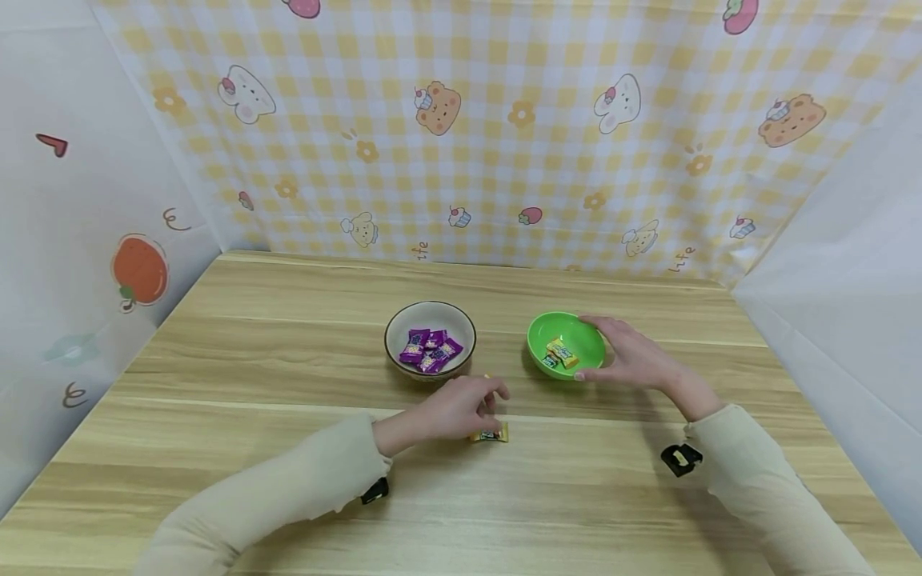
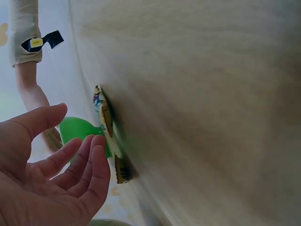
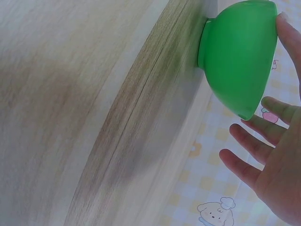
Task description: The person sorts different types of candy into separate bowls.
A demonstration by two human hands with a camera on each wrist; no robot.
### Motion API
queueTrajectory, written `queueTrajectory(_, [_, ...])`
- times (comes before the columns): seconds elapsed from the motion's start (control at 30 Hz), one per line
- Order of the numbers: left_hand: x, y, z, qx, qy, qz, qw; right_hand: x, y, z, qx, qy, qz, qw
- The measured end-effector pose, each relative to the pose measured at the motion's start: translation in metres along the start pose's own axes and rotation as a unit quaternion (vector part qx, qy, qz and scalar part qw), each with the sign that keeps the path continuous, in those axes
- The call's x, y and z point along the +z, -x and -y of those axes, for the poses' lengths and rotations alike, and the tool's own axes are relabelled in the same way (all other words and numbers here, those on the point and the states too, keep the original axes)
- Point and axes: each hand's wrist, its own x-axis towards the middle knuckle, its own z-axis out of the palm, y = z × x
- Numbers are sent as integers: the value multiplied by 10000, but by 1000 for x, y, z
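Note:
My left hand [image 1: 461, 406] reaches over the table, thumb and fingers apart and nothing gripped. Beside its thumb lies a yellow-wrapped candy [image 1: 493, 433]; the left wrist view has this yellow wrapper [image 2: 104, 113] just beyond the fingertips, with a second wrapped candy [image 2: 121, 170] behind. My right hand [image 1: 634, 358] spans the right side of a small green bowl [image 1: 592, 340], thumb at the near rim and fingers at the far rim. Those fingers look fairly straight and spread in the right wrist view, with the green bowl [image 3: 240, 56] upright on the table. Yellow-wrapped candy [image 1: 562, 353] lies inside it.
Behind the left hand stands a pale, dark-rimmed bowl [image 1: 467, 320] with several purple-wrapped candies [image 1: 432, 350]. The wooden table [image 1: 562, 496] meets a yellow checked curtain [image 1: 490, 176] at the back. White cloth [image 1: 65, 240] hangs at the sides.

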Motion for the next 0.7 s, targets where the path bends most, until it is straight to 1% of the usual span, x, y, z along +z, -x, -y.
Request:
queueTrajectory(0.07, [1,2,1,9,-43,-7,10000,0,0,0,-7,7,8,10000])
queueTrajectory(0.3, [7,6,7,13,174,12,9998,0,-1,0,3,-10,26,10000])
queueTrajectory(0.37, [9,7,8,27,93,3,10000,0,-1,0,-2,-20,22,10000])
queueTrajectory(0.6, [13,9,10,235,-402,8,9989,0,0,0,1,-42,27,10000])
queueTrajectory(0.7, [14,9,10,201,-459,80,9987,1,0,-1,-7,-34,20,10000])
